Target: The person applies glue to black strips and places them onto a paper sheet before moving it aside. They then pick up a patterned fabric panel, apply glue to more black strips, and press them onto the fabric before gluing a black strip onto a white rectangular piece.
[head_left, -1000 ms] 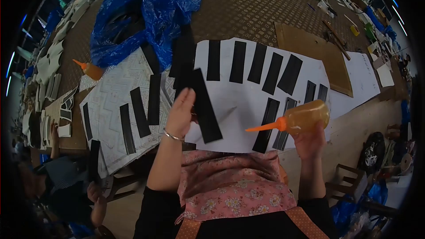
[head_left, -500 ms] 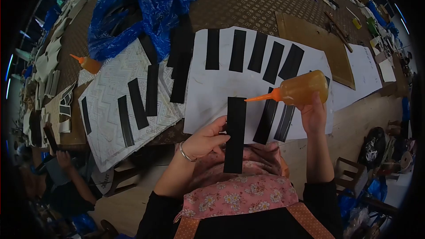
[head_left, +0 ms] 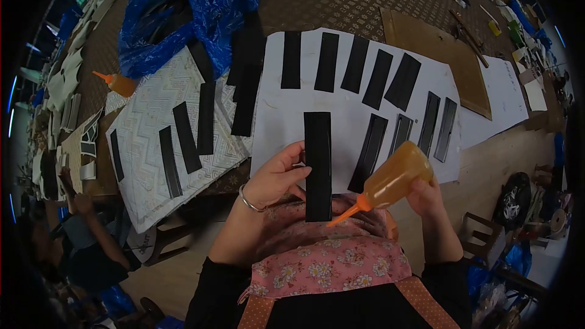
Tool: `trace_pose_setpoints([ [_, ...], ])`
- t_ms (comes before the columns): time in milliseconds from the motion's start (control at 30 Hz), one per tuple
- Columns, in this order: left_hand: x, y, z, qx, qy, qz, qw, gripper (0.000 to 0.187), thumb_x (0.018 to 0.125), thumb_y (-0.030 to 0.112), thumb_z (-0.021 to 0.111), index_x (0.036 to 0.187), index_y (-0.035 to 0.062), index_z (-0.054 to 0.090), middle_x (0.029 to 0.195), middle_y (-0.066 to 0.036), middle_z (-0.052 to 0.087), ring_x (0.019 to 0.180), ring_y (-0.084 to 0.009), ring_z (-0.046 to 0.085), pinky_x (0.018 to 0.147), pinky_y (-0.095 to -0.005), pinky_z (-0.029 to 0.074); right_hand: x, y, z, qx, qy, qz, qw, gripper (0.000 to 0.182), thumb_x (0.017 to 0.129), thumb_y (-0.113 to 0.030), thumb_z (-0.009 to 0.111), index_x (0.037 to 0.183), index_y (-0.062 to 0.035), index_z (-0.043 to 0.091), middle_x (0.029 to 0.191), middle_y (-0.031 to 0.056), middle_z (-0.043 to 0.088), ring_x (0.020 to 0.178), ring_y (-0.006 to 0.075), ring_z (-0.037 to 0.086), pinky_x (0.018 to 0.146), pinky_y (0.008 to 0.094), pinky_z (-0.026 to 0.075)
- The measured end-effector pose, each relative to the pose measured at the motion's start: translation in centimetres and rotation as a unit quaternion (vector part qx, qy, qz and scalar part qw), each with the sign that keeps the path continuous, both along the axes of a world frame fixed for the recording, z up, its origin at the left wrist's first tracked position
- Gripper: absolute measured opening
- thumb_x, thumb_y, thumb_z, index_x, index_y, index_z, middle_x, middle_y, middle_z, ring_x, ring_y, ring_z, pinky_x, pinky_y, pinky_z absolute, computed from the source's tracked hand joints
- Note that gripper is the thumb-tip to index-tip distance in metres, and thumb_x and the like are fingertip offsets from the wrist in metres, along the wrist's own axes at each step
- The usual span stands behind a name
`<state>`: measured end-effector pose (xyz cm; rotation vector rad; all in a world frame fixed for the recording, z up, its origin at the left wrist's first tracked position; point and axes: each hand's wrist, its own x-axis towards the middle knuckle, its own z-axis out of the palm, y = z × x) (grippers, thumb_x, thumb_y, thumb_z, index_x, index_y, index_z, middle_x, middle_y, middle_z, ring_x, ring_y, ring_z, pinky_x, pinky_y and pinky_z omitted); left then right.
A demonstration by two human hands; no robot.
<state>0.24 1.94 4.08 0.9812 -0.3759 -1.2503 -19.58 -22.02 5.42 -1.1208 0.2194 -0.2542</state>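
My left hand (head_left: 277, 176) pinches a black strip (head_left: 318, 164) by its left edge and holds it upright in front of me. In my right hand (head_left: 423, 195) is a squeeze bottle (head_left: 399, 173) of amber liquid, tilted downward to the left. Its orange nozzle (head_left: 347, 212) points at the strip's lower right corner, with the tip close to that edge. A thin shiny line runs along the strip's right edge. Beyond my hands, several more black strips (head_left: 368, 152) lie on a white sheet (head_left: 286, 109).
On the left, a patterned white board (head_left: 146, 170) carries several black strips. A blue plastic bag (head_left: 210, 18) lies behind it, near a second orange-tipped bottle (head_left: 122, 84). A brown board (head_left: 469, 88) rests at the right. Another person's arm (head_left: 100, 231) shows at lower left.
My right hand has turned the bottle downward, and its nozzle has moved from the strip's top right corner to its lower right corner. The strip has risen slightly in view.
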Motion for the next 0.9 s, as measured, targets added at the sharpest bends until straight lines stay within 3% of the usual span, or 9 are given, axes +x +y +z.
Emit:
trace_pose_setpoints([
  [100, 0.0, -0.2, 0.6, 0.012, -0.037, -0.007, 0.999, 0.047, 0.086, -0.003, 0.041, 0.131, 0.0034, 0.03, 0.113, -0.008, 0.049, 0.091, -0.012, 0.058, 0.059, -0.0203, 0.055, 0.2, 0.4, 0.8, 0.023, -0.014, -0.003, 1.0, 0.048, 0.086, -0.026, 0.054, 0.124, -0.0025, 0.037, 0.12, 0.0111, 0.047, 0.111, 0.024, 0.049, 0.09, 0.0421, 0.043],
  [167, -0.3, -0.3, 0.8, 0.026, -0.04, -0.018, 0.999, 0.046, 0.087, -0.002, 0.041, 0.131, 0.0027, 0.03, 0.112, -0.008, 0.05, 0.09, -0.0111, 0.058, 0.059, -0.02, 0.054, 1.9, -0.3, 1.6, 0.14, -0.028, -0.086, 0.986, 0.045, 0.088, -0.027, 0.051, 0.123, -0.0025, 0.037, 0.12, 0.0117, 0.047, 0.111, 0.0249, 0.049, 0.09, 0.0412, 0.043],
  [267, -0.8, -0.6, 0.7, 0.017, -0.022, -0.034, 0.999, 0.045, 0.088, 0.0, 0.04, 0.131, 0.0021, 0.029, 0.109, -0.007, 0.05, 0.09, -0.01, 0.057, 0.059, -0.0195, 0.054, 4.5, -1.4, 1.9, 0.059, -0.052, -0.139, 0.987, 0.04, 0.09, -0.025, 0.047, 0.122, -0.0024, 0.038, 0.118, 0.0122, 0.049, 0.109, 0.0255, 0.051, 0.088, 0.0413, 0.045],
  [400, -1.1, -0.8, 0.8, 0.032, -0.044, -0.061, 0.997, 0.044, 0.088, 0.001, 0.039, 0.131, 0.0027, 0.03, 0.105, -0.006, 0.049, 0.089, -0.0104, 0.057, 0.06, -0.0193, 0.055, 5.7, -2.1, 1.7, 0.001, -0.05, -0.135, 0.99, 0.041, 0.091, -0.03, 0.043, 0.124, -0.0058, 0.037, 0.121, 0.011, 0.047, 0.11, 0.0239, 0.05, 0.088, 0.0402, 0.045],
  [500, -1.1, -0.9, 0.7, 0.035, -0.051, -0.056, 0.997, 0.044, 0.088, 0.002, 0.039, 0.132, 0.0032, 0.03, 0.105, -0.006, 0.05, 0.088, -0.01, 0.057, 0.06, -0.0193, 0.054, 5.4, -2.3, 1.3, -0.002, -0.049, -0.109, 0.993, 0.04, 0.091, -0.028, 0.045, 0.123, -0.0053, 0.038, 0.12, 0.0107, 0.048, 0.11, 0.0242, 0.05, 0.087, 0.0405, 0.045],
  [700, -0.6, -1.1, 0.7, 0.053, -0.05, -0.023, 0.997, 0.045, 0.088, 0.003, 0.04, 0.132, 0.0056, 0.03, 0.107, -0.006, 0.051, 0.087, -0.009, 0.057, 0.058, -0.0191, 0.053, 0.7, -0.1, -0.4, 0.049, 0.005, -0.036, 0.998, 0.052, 0.083, -0.021, 0.059, 0.125, -0.0009, 0.036, 0.118, 0.0099, 0.049, 0.112, 0.0225, 0.047, 0.093, 0.0374, 0.039],
  [767, -0.5, -1.2, 0.8, 0.044, -0.041, -0.015, 0.998, 0.044, 0.088, 0.004, 0.04, 0.131, 0.0071, 0.032, 0.106, -0.006, 0.051, 0.084, -0.0089, 0.057, 0.058, -0.0194, 0.053, -0.4, 0.8, 0.4, -0.051, 0.011, 0.037, 0.998, 0.056, 0.08, -0.02, 0.061, 0.126, -0.0011, 0.035, 0.12, 0.0092, 0.047, 0.114, 0.0218, 0.044, 0.095, 0.0367, 0.036],
  [900, -0.5, -1.2, 1.2, 0.042, -0.05, -0.017, 0.998, 0.045, 0.088, 0.003, 0.039, 0.132, 0.0057, 0.03, 0.108, -0.007, 0.051, 0.088, -0.0106, 0.057, 0.058, -0.0194, 0.053, 0.6, -0.6, 1.3, 0.049, -0.038, -0.038, 0.997, 0.056, 0.08, -0.02, 0.061, 0.126, -0.0017, 0.035, 0.119, 0.0094, 0.047, 0.113, 0.022, 0.045, 0.094, 0.0367, 0.037],
])
